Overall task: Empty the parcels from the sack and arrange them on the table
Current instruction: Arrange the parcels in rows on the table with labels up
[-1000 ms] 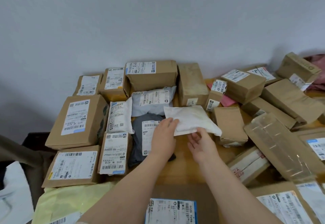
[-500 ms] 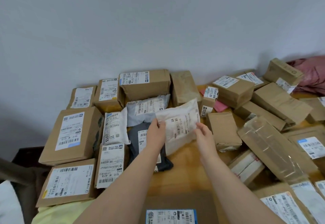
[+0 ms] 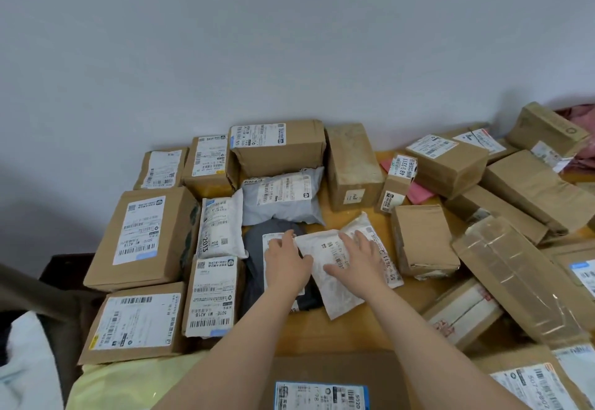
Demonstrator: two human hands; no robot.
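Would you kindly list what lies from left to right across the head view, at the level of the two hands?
Large labelled brown box, white mailer marked 2013, dark grey mailer, left hand, right hand, plain brown box, long tape-wrapped parcel.

Blue-labelled parcel (image 3: 322,394) partly out of frame

Soft, even light; wide-angle bending at edges.

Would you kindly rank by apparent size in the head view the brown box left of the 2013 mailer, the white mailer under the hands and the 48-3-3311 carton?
1. Brown box.
2. White mailer, partly covered.
3. 48-3-3311 carton, though farther back.
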